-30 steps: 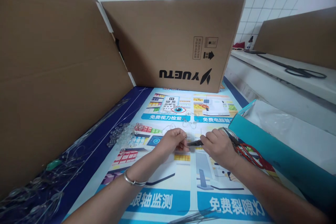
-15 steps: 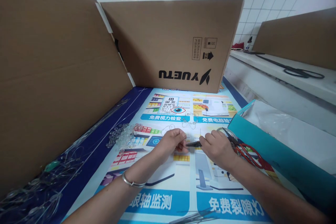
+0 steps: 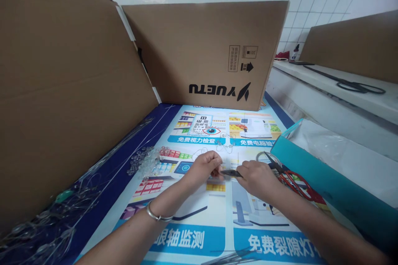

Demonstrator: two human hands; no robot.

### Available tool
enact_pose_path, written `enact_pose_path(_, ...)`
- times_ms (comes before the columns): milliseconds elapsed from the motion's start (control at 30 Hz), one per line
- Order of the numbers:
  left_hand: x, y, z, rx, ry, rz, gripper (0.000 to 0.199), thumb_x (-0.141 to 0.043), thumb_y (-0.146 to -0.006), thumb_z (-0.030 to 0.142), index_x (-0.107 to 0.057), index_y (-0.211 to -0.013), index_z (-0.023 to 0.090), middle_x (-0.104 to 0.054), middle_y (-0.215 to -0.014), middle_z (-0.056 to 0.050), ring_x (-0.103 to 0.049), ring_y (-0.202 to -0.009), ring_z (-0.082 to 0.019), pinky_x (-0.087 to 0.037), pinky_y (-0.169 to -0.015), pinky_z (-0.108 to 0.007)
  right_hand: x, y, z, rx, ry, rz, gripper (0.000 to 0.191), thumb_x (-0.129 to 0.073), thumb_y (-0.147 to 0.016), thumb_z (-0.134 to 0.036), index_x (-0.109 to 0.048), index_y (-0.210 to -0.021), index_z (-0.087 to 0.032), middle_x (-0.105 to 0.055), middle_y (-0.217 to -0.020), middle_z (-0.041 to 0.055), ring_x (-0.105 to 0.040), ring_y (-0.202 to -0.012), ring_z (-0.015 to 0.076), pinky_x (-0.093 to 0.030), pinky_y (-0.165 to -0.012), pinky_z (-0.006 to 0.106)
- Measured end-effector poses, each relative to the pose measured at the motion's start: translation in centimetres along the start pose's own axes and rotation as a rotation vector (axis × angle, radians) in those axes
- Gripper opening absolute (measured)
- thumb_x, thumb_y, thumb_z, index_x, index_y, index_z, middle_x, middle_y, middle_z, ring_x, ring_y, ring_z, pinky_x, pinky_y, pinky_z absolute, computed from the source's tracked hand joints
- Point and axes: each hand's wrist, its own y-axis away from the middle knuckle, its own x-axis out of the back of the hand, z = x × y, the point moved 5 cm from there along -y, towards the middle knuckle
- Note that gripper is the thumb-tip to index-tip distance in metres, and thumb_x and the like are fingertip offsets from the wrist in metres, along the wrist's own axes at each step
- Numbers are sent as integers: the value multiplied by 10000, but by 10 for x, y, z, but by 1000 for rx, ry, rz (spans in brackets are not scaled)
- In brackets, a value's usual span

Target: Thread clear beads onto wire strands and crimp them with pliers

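Observation:
Over the middle of the printed sheet, my left hand [image 3: 206, 167] is closed in a pinch, with thin wire near its fingertips; exactly what it grips is too small to tell. My right hand [image 3: 258, 177] is wrapped round dark pliers [image 3: 231, 173], whose tip points left and meets the fingertips of my left hand. Clear beads [image 3: 146, 162] lie in a loose pile left of my left hand. Beyond the hands, a bent wire piece with clear beads [image 3: 226, 142] rests on the sheet. Red-handled scissors [image 3: 294, 182] lie just right of my right hand.
A teal box [image 3: 329, 174] with clear plastic inside stands at the right. Cardboard panels [image 3: 205, 49] rise behind and at the left. Tangled clear strands [image 3: 62, 215] lie along the left edge, thin wires [image 3: 230, 258] at the front. Black scissors [image 3: 357, 86] lie on the ledge.
My right hand has turned and lowered slightly on the pliers, showing more of them. Their tip still meets my left hand, which has barely moved.

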Motion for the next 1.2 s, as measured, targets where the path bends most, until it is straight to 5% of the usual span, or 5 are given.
enact_pose_path(433,-3,5,10,-111,-126,-63,158,-468,-838,279,-509,-742,160,-587,-624,18,-589,-562,-110,-431,-560,-214,-7,1,11,-120,-408,-262,381,-454,-793,-479,-500,-585,-163,-480,-520,-19,-427,-491,90,-191,-444,216)
enact_pose_path(900,-8,11,18,-177,-198,-151,173,-430,-872,280,-519,-782,162,-614,-661,0,-594,-623,-127,-440,-623,-244,-21,10,11,-289,-1161,-669,352,-569,-723,-488,-635,-730,-142,-506,-471,-36,-437,-363,56,-324,-360,162)
enact_pose_path(1033,-9,11,21,-182,-180,-161,181,-438,-873,291,-519,-781,158,-621,-661,-6,-590,-615,-124,-435,-615,-240,-20,10,11,-273,-1207,-677,355,-587,-716,-483,-649,-740,-134,-505,-473,-34,-435,-362,52,-315,-355,159)
enact_pose_path(1200,-5,8,22,-107,-68,-153,204,-453,-868,329,-529,-849,141,-656,-687,-43,-617,-641,-145,-433,-596,-239,-18,4,14,-279,-1183,-524,356,-588,-717,-481,-638,-732,-129,-474,-457,-44,-404,-360,49,-288,-350,161)
